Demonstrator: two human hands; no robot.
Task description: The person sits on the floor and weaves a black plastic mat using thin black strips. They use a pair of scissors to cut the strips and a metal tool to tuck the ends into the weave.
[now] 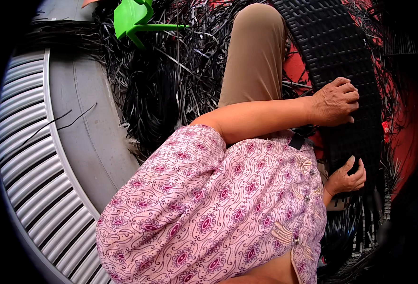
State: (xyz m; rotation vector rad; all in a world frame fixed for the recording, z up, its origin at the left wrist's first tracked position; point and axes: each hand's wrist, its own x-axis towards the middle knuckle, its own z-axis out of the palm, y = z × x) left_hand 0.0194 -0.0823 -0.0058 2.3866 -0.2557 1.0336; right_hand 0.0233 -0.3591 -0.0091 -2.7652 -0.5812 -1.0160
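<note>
A long curved panel of black woven plastic wicker [332, 47] runs down the right side, in front of my body. My left hand [335, 102] lies over its middle, back of the hand up. The fingers are curled in, and whatever they grip is hidden against the dark weave. Lower down, by the panel's near part, my right hand [346, 179] is raised with thumb and fingers bent but apart. No strip shows between them. Loose black strands hang below this hand, where the weave is hard to make out.
Heaps of loose black plastic strips [157, 90] cover the floor to the left of my knee [256, 52]. A bright green plastic piece [133, 21] lies on them. A grey slatted bench [39, 156] stands at far left. Red surface [405, 137] shows at right.
</note>
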